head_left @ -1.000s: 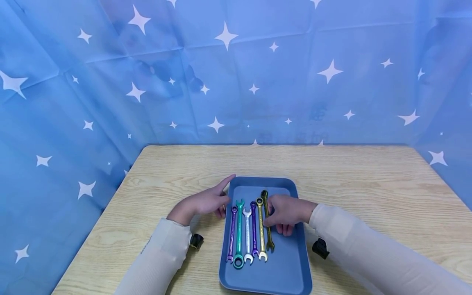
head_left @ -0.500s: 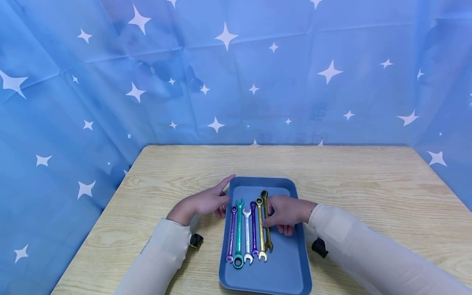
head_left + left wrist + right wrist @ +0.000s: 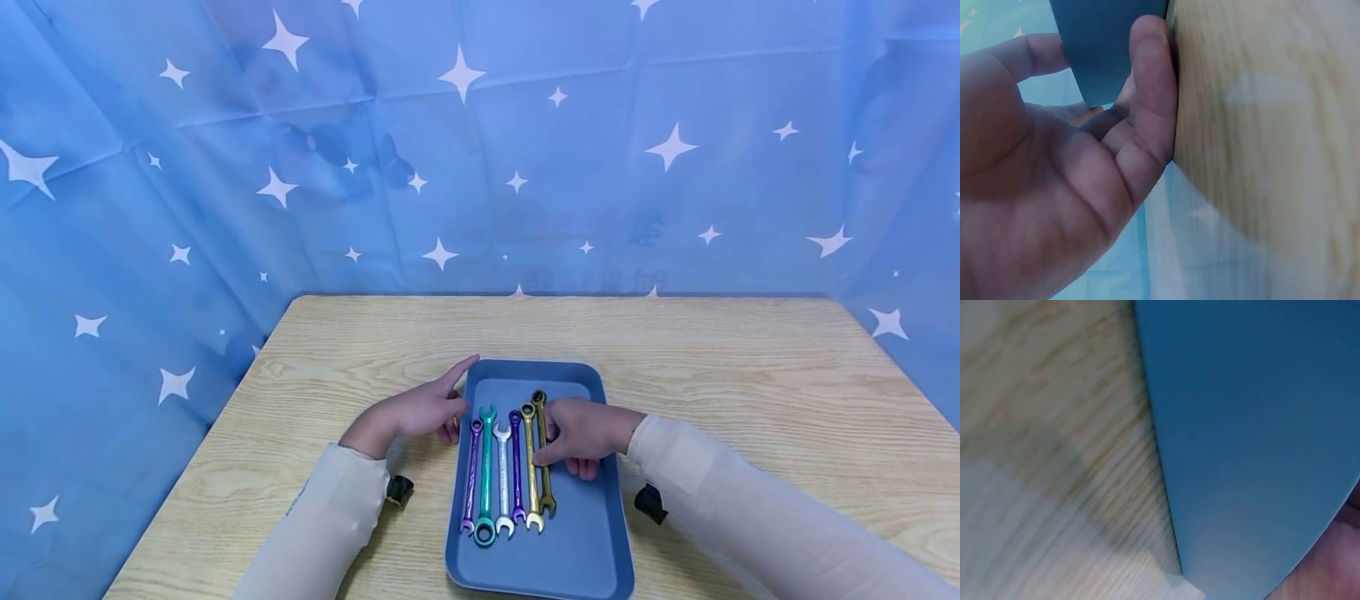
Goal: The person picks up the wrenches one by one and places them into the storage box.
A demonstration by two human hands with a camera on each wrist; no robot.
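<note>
Several combination wrenches lie side by side in a blue-grey tray [image 3: 581,550]: a purple one [image 3: 471,479], a green one [image 3: 486,471], a silver one [image 3: 504,479], a second purple one [image 3: 517,467] and a bright gold one [image 3: 532,479]. Rightmost is a dark gold wrench [image 3: 546,492], pinched midway by my right hand [image 3: 581,429], which partly covers it. My left hand [image 3: 416,412] rests against the tray's far left corner, index finger extended, thumb at the rim. In the left wrist view, the hand [image 3: 1085,169] touches the tray wall [image 3: 1091,56].
The tray stands on a light wood-grain table [image 3: 735,367]. A blue cloth with white stars [image 3: 600,208] hangs behind and to the sides. The right wrist view shows mostly the tray's outer wall [image 3: 1247,437] above the tabletop.
The dark gold wrench has moved slightly left and nearer, now almost alongside the bright gold one, with my right hand on it. My left hand and the tray have not moved.
</note>
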